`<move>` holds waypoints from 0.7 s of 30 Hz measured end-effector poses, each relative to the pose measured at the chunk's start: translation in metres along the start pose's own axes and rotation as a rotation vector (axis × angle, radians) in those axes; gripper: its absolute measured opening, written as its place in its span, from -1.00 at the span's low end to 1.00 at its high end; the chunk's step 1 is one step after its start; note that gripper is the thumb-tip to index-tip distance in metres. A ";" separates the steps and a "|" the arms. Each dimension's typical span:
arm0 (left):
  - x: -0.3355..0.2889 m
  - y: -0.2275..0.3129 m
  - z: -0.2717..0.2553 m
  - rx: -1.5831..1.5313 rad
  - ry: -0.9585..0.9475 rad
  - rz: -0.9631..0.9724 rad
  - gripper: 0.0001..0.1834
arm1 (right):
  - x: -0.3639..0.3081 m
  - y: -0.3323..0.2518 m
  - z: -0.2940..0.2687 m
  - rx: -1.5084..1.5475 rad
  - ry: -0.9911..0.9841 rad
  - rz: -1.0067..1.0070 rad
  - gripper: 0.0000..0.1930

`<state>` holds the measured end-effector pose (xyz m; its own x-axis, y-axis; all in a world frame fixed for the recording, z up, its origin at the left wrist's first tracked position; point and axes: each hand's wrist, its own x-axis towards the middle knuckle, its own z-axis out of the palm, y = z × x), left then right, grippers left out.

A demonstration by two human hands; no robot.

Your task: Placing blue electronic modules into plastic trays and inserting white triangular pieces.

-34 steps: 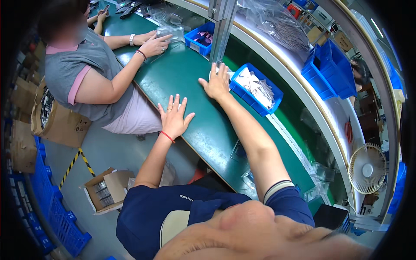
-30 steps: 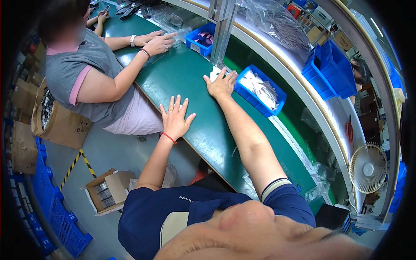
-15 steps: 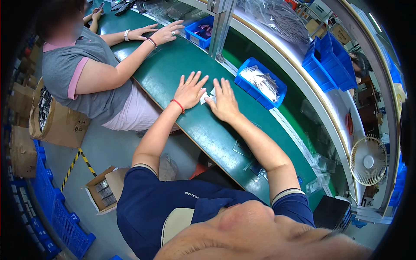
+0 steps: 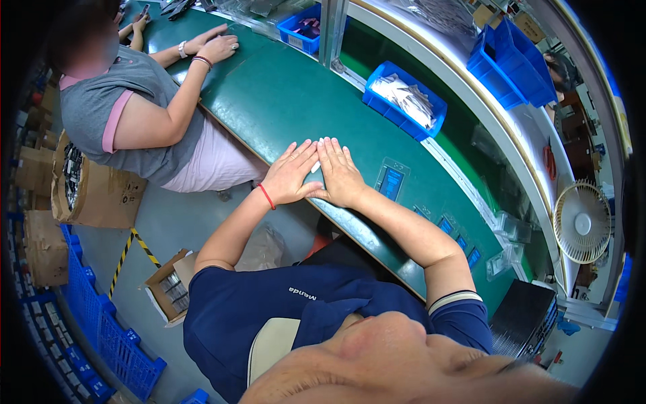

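Brought in from their spread a second earlier, the left hand (image 4: 289, 175) and right hand (image 4: 342, 176) now meet side by side at the centre of the frame; the right has drawn back from beside the blue bin (image 4: 405, 101), nearer the wearer. The co-worker's hands (image 4: 219, 48), earlier at a clear box, have shifted further into the upper left. Clear pieces (image 4: 392, 183) with blue faces now show at right of centre, past the right forearm.

Nearest, a navy shirt (image 4: 269, 303) fills the bottom of the frame. From it both forearms angle up and inward, elbows wide. The hands lie palms down at the near edge of the green bench (image 4: 262, 87), fingers straight and close together, pointing up the frame, thumbs touching or nearly so. Neither is curled around anything. A small white slip (image 4: 315, 167) shows in the gap between them, mostly covered; whether they press or pinch it, one cannot tell. A red cord (image 4: 267, 196) circles the left wrist.

Beyond, at upper right of centre, the bin sits at the bench's far side, heaped with white slips (image 4: 404, 94). A fan (image 4: 582, 222) stands at the right edge. At upper left, the co-worker (image 4: 134, 101) sits in a grey shirt, both hands over the bench.
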<state>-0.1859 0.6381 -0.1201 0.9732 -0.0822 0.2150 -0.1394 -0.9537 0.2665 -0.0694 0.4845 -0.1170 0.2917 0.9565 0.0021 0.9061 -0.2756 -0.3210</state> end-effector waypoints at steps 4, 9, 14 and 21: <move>-0.025 -0.001 0.000 0.060 -0.019 0.135 -0.10 | -0.029 -0.023 0.001 0.023 0.016 -0.017 0.18; -0.040 -0.008 0.014 0.063 0.243 0.347 -0.55 | -0.058 -0.044 0.017 -0.148 0.048 0.006 -0.10; -0.045 -0.003 0.018 0.069 0.388 0.470 -0.71 | -0.072 -0.049 0.039 -0.377 0.234 -0.056 -0.38; -0.030 0.025 0.008 -0.036 0.431 0.440 -0.75 | -0.074 -0.037 0.013 -0.263 0.441 -0.146 -0.67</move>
<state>-0.2166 0.6145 -0.1273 0.6621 -0.3346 0.6705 -0.5246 -0.8459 0.0960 -0.1286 0.4253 -0.1180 0.2065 0.8715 0.4449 0.9766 -0.2115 -0.0390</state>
